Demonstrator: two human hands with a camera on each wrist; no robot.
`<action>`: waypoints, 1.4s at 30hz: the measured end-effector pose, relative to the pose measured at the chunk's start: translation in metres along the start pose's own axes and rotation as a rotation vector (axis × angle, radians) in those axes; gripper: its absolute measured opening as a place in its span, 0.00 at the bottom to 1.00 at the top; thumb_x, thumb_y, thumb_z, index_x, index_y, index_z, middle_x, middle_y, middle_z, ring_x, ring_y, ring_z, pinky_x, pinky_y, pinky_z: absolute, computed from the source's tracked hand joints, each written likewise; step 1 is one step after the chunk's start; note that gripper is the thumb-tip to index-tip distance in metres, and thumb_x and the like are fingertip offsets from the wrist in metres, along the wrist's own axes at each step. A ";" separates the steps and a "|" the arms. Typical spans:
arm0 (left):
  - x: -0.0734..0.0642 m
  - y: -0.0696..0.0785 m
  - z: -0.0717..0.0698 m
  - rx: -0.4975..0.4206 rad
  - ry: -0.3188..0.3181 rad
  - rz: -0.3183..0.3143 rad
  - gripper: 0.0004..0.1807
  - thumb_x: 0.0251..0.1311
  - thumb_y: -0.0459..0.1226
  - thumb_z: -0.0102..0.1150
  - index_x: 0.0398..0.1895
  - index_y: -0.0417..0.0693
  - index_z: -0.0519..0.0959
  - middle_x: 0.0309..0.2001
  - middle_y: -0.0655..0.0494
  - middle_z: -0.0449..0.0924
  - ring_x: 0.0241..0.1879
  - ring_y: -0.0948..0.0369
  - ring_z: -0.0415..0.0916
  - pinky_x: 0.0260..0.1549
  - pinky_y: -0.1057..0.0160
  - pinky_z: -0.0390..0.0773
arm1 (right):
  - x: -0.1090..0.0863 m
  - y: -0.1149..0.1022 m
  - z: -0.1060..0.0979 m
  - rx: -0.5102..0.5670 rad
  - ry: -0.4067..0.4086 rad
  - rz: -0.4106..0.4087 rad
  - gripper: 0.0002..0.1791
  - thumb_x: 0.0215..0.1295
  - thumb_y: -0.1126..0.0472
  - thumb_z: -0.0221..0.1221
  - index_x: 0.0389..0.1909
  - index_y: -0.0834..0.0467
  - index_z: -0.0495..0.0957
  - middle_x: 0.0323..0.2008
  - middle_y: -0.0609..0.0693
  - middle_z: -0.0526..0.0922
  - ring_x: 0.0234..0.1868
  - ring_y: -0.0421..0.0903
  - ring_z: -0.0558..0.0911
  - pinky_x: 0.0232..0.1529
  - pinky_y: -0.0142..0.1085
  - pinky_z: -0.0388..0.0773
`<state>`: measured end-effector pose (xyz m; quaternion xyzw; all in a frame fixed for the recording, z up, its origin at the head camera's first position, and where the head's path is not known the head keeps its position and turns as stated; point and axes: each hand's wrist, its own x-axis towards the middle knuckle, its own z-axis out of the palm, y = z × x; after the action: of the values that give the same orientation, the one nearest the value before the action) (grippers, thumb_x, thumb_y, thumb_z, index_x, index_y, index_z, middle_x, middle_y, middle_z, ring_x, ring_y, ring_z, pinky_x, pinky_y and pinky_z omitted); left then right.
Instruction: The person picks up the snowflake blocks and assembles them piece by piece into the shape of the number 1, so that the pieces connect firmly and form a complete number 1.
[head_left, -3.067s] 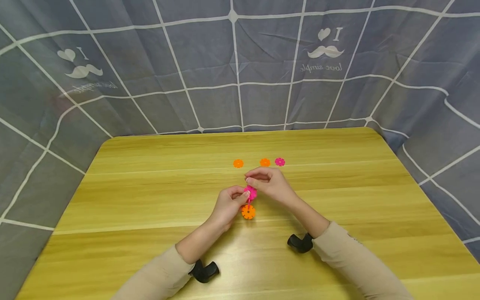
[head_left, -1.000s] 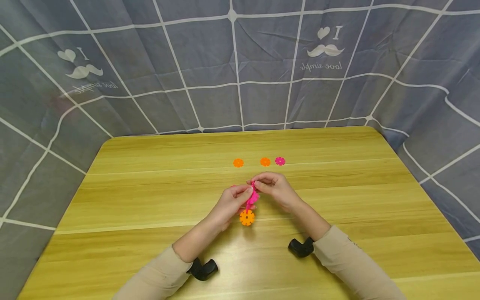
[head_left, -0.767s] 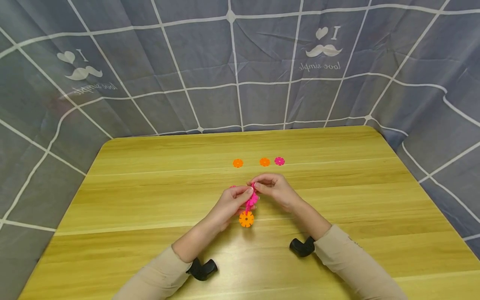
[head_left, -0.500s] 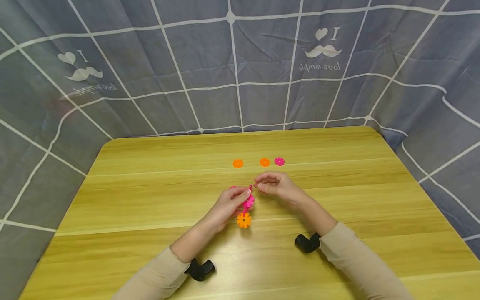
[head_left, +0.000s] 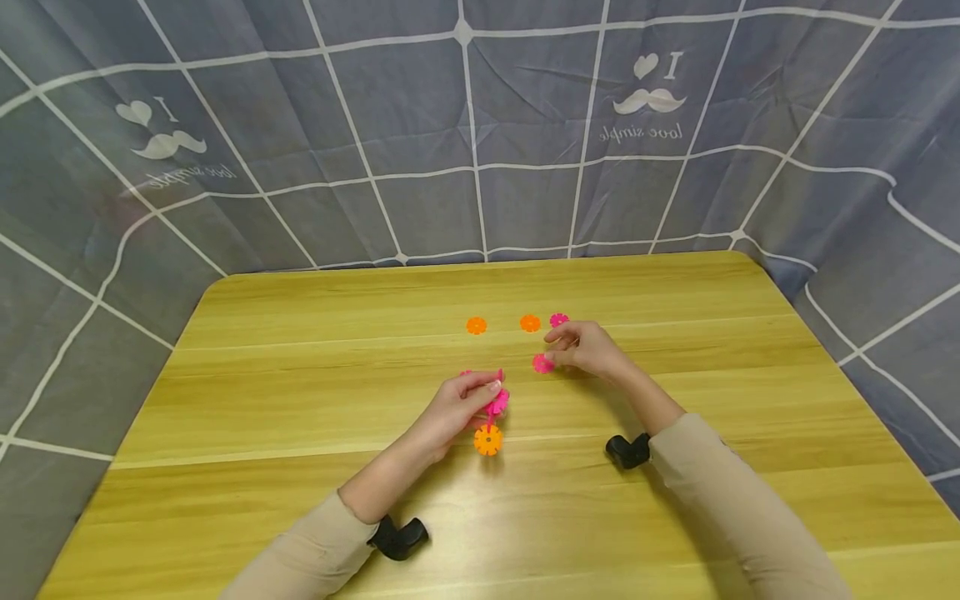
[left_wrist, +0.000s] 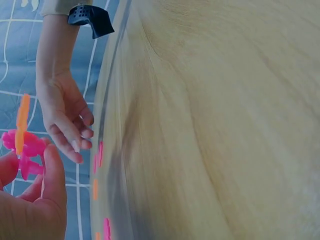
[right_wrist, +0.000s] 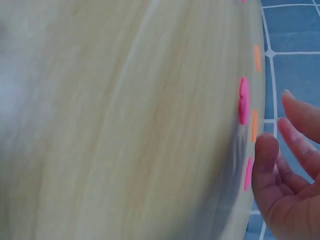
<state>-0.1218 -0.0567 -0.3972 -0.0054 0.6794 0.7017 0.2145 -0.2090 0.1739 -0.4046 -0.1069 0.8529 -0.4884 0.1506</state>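
Note:
My left hand point(head_left: 480, 392) pinches a small cluster of flower-shaped discs point(head_left: 491, 417): pink ones at my fingertips and an orange one hanging below, just above the wooden table point(head_left: 300, 375). In the left wrist view the same cluster point(left_wrist: 22, 145) stands at my left hand's fingertips point(left_wrist: 47, 165). My right hand point(head_left: 558, 346) hovers further back with loosely bent fingers and holds nothing. A loose pink disc point(head_left: 542, 363) lies on the table right at its fingertips; the right wrist view shows this pink disc point(right_wrist: 243, 100) apart from the right hand point(right_wrist: 285, 170).
Behind the right hand lie two orange discs point(head_left: 476, 326) point(head_left: 530, 323) and another pink disc point(head_left: 558, 319) in a row. A grey-blue checked cloth point(head_left: 480, 125) hangs round the table's back and sides. Black wrist mounts point(head_left: 397, 537) point(head_left: 628, 450) sit on both forearms.
My right hand has left the cluster and moved back and to the right. A pink disc now lies on the table by its fingertips. The left hand keeps hold of the cluster.

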 end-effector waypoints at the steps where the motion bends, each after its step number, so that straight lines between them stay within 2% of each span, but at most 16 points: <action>1: 0.000 -0.001 0.000 0.005 0.003 0.002 0.22 0.67 0.36 0.51 0.60 0.32 0.68 0.41 0.48 0.79 0.31 0.65 0.79 0.29 0.72 0.78 | 0.001 0.000 0.001 -0.037 -0.004 0.006 0.18 0.54 0.66 0.66 0.45 0.70 0.76 0.27 0.54 0.74 0.25 0.47 0.72 0.25 0.31 0.71; 4: -0.001 -0.002 0.000 0.003 -0.002 0.013 0.22 0.66 0.36 0.51 0.60 0.32 0.68 0.43 0.48 0.79 0.31 0.66 0.78 0.29 0.74 0.77 | 0.004 0.000 0.005 -0.180 -0.009 0.029 0.20 0.52 0.62 0.68 0.43 0.67 0.76 0.26 0.52 0.70 0.26 0.46 0.68 0.25 0.32 0.65; 8: -0.004 -0.003 0.001 -0.012 -0.024 0.061 0.23 0.66 0.39 0.53 0.59 0.32 0.69 0.43 0.47 0.79 0.32 0.65 0.78 0.30 0.73 0.77 | 0.004 0.001 0.011 -0.328 -0.013 0.056 0.21 0.50 0.59 0.70 0.41 0.64 0.75 0.27 0.52 0.68 0.29 0.47 0.67 0.29 0.34 0.64; 11: -0.006 -0.002 0.001 -0.007 -0.024 0.090 0.24 0.65 0.40 0.53 0.59 0.33 0.70 0.43 0.48 0.79 0.34 0.64 0.79 0.31 0.73 0.77 | 0.004 0.001 0.013 -0.364 -0.014 0.063 0.20 0.49 0.58 0.71 0.39 0.64 0.75 0.27 0.53 0.68 0.30 0.48 0.67 0.30 0.35 0.65; 13: -0.005 -0.001 0.001 -0.006 -0.015 0.079 0.23 0.66 0.39 0.53 0.59 0.33 0.70 0.45 0.47 0.79 0.34 0.64 0.79 0.32 0.73 0.77 | 0.004 0.000 0.013 -0.360 -0.016 0.070 0.19 0.49 0.59 0.71 0.36 0.64 0.74 0.26 0.52 0.68 0.29 0.48 0.67 0.29 0.35 0.65; 16: -0.002 -0.002 0.002 -0.004 0.009 0.042 0.21 0.67 0.35 0.51 0.59 0.33 0.70 0.45 0.44 0.79 0.34 0.66 0.78 0.34 0.72 0.77 | 0.004 0.000 0.013 -0.325 -0.023 0.077 0.18 0.48 0.61 0.71 0.35 0.64 0.74 0.24 0.51 0.69 0.27 0.47 0.68 0.29 0.35 0.66; 20: -0.001 -0.001 0.004 -0.015 0.034 0.026 0.20 0.66 0.34 0.50 0.58 0.31 0.70 0.43 0.45 0.80 0.35 0.66 0.78 0.37 0.70 0.79 | 0.005 0.001 0.013 -0.230 -0.038 0.075 0.16 0.49 0.66 0.70 0.34 0.65 0.73 0.21 0.51 0.71 0.23 0.44 0.69 0.26 0.32 0.69; 26: -0.001 0.002 0.005 -0.026 0.052 0.030 0.19 0.66 0.33 0.50 0.59 0.33 0.70 0.43 0.46 0.80 0.37 0.64 0.79 0.40 0.65 0.80 | 0.005 0.001 0.011 0.021 -0.102 0.064 0.13 0.55 0.72 0.63 0.39 0.71 0.72 0.16 0.49 0.72 0.17 0.41 0.72 0.21 0.29 0.73; 31: -0.001 0.002 0.005 -0.036 0.048 0.031 0.19 0.67 0.32 0.49 0.59 0.32 0.70 0.46 0.42 0.79 0.42 0.60 0.79 0.44 0.61 0.79 | 0.004 -0.007 0.011 0.212 -0.163 0.049 0.16 0.60 0.72 0.59 0.46 0.75 0.70 0.16 0.49 0.74 0.20 0.42 0.76 0.25 0.29 0.77; 37: -0.001 0.002 0.005 -0.033 0.032 0.038 0.19 0.67 0.33 0.49 0.58 0.31 0.70 0.46 0.41 0.79 0.46 0.54 0.79 0.41 0.67 0.79 | -0.004 -0.028 0.011 0.273 -0.187 0.025 0.16 0.63 0.69 0.57 0.49 0.73 0.71 0.21 0.51 0.79 0.22 0.42 0.78 0.30 0.34 0.81; 42: -0.002 0.003 0.005 -0.024 0.013 0.044 0.19 0.68 0.34 0.48 0.58 0.30 0.70 0.44 0.41 0.80 0.44 0.54 0.79 0.38 0.70 0.78 | -0.011 -0.043 0.014 0.282 -0.218 -0.032 0.15 0.64 0.68 0.57 0.49 0.72 0.71 0.21 0.53 0.79 0.22 0.43 0.77 0.29 0.35 0.80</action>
<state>-0.1192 -0.0523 -0.3930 0.0025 0.6721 0.7145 0.1944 -0.1925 0.1448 -0.3720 -0.1506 0.7527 -0.5910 0.2480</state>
